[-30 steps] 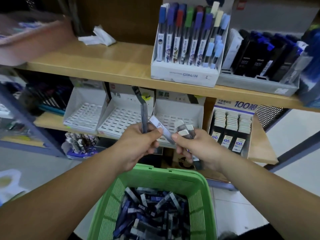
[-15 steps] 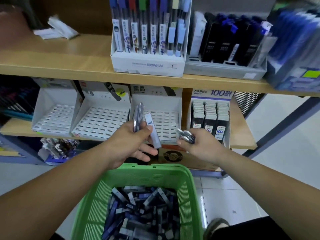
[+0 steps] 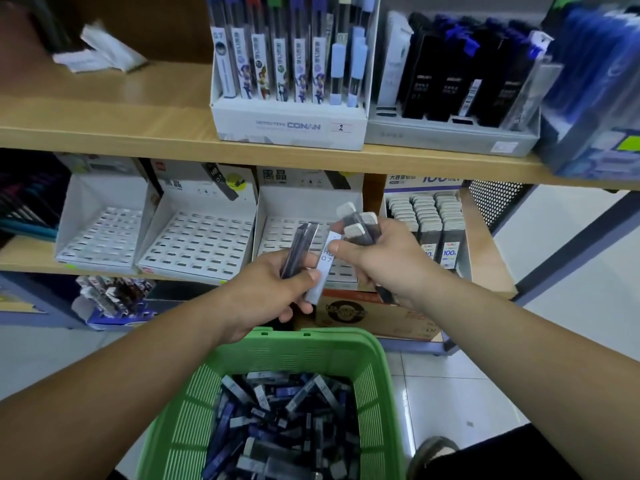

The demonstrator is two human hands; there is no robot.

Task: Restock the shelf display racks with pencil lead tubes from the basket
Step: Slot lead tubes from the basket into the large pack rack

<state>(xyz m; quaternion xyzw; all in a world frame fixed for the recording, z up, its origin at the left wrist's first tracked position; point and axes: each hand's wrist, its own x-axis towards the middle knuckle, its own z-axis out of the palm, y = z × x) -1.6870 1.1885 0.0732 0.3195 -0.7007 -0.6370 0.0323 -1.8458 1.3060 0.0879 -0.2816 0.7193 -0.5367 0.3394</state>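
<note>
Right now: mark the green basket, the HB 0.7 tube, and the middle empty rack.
green basket (image 3: 304, 342): head view, far rim.
HB 0.7 tube (image 3: 323, 268): head view, white label.
middle empty rack (image 3: 201, 244): head view, slotted floor.

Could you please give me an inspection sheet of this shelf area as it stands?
Surface: wooden lower shelf, three white racks, slots empty as far as seen.
Job's things: green basket full of lead tubes.
Clutter: crumpled paper on upper shelf.
Grippers: left hand grips several tubes; right hand grips a capped bunch.
Cables: nothing seen.
Surroundings: stocked pen box above, full lead box at right, tiled floor.
</note>
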